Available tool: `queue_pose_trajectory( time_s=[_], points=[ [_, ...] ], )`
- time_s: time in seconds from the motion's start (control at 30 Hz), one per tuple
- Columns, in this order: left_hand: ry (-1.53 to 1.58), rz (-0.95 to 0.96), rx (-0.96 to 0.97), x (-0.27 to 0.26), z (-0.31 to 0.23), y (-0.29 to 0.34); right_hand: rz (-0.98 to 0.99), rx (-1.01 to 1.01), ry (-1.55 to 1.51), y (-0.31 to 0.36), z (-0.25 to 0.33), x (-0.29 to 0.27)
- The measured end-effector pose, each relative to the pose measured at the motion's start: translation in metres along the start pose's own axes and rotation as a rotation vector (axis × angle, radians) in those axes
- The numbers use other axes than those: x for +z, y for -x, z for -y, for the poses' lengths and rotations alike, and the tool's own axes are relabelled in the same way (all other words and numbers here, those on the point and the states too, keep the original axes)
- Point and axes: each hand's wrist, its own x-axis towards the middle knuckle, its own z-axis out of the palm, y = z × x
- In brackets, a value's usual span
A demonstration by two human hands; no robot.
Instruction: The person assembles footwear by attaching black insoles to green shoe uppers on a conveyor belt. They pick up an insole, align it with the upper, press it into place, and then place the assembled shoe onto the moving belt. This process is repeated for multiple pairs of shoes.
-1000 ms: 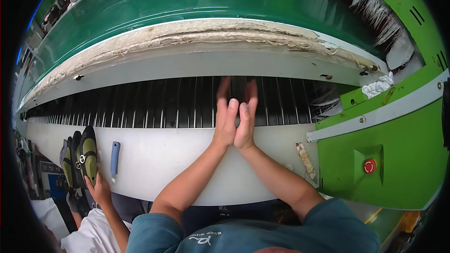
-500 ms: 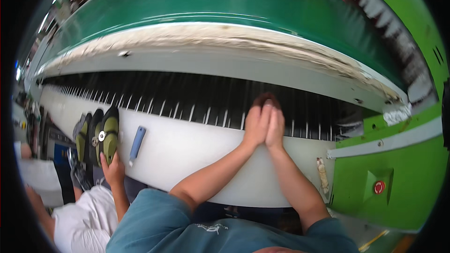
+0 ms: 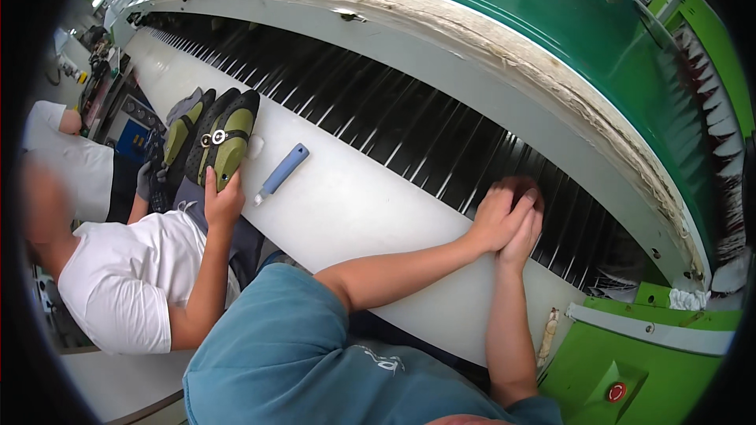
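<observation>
My left hand (image 3: 496,216) and my right hand (image 3: 517,244) are clasped together over the black slatted roller bed (image 3: 425,153), just past the edge of the white work surface (image 3: 346,197). Their fingers fold round each other, and no object shows between them. The fingertips on the far side are partly in shadow. Left of my hands, a blue-handled tool (image 3: 285,169) with a pale tip lies on the white surface, apart from them.
On the left, a co-worker's hand (image 3: 224,201) holds a green-and-black shoe (image 3: 232,138) beside similar ones. A green curved hood (image 3: 512,8) with a frayed pale edge (image 3: 488,31) arches above the rollers. A red button (image 3: 616,392) sits on the green machine panel (image 3: 661,362) at right.
The view has turned left, so the machine now slants down to the right and more of the co-worker shows. My hands went from palms pressed together, fingers extended, to clasped with folded fingers.
</observation>
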Motion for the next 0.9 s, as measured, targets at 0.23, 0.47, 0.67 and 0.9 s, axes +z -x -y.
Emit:
queue_pose_trajectory(
  time_s=[0.23,0.47,0.67,0.9],
  points=[
    [-0.059,0.022,0.037,0.004,0.002,-0.001,0.044,0.085,-0.034,-0.004,-0.004,-0.013],
    [-0.072,0.026,0.023,0.003,0.006,-0.002,0.079,0.041,0.022,-0.005,-0.003,-0.009],
    [-0.074,0.025,-0.001,0.004,0.006,-0.001,0.042,0.086,0.023,-0.006,-0.005,-0.012],
    [-0.054,0.019,-0.020,0.004,0.010,0.000,0.075,0.074,0.026,-0.005,-0.008,-0.014]
  ],
)
